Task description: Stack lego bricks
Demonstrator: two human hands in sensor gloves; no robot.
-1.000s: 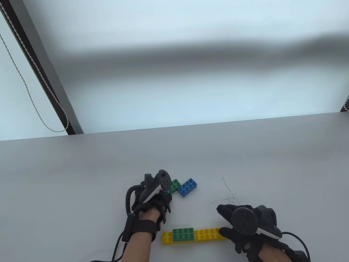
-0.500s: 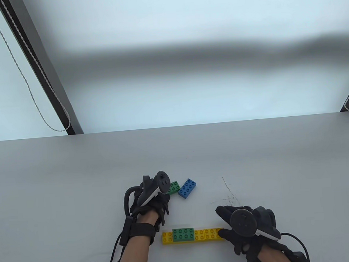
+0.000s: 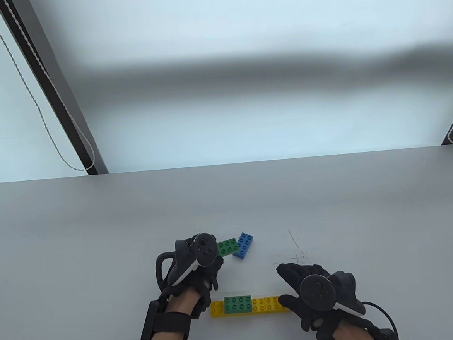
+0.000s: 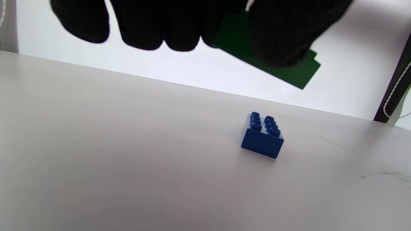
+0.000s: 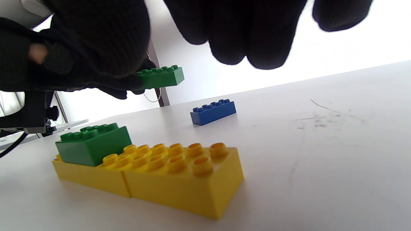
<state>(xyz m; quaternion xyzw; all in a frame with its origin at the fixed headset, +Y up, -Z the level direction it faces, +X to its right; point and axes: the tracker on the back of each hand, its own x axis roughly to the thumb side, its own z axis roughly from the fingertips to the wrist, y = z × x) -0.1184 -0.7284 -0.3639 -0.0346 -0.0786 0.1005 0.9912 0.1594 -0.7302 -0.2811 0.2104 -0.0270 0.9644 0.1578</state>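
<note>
Base row: While it sits nearest the person, the row of yellow plastic lego bricks [image 3: 255, 305] lies on the grey counter [image 3: 99, 233] with its long axis running left to right; a green plastic brick [image 3: 238, 304] is already pressed onto its left part, leaving bare yellow studs on the right.
Right hand: the gloved right hand [image 3: 316, 291] rests at the row's right end, its thumb touching the end brick, apparently steadying it; it grasps nothing and the other fingers are spread loose.
Left hand: the gloved left hand [image 3: 196, 263] grips a second green plastic brick [image 3: 227, 247], lifted clear of the counter, as both wrist views show.
Key relation: the held brick is beyond the row and slightly left of its bare studs, so I judge the coming move to be towards the person and a little right, with the brick's long axis kept along the row's.
Farther off: a blue plastic brick [image 3: 243, 245] lies loose on the counter, just right of the held one.
</note>
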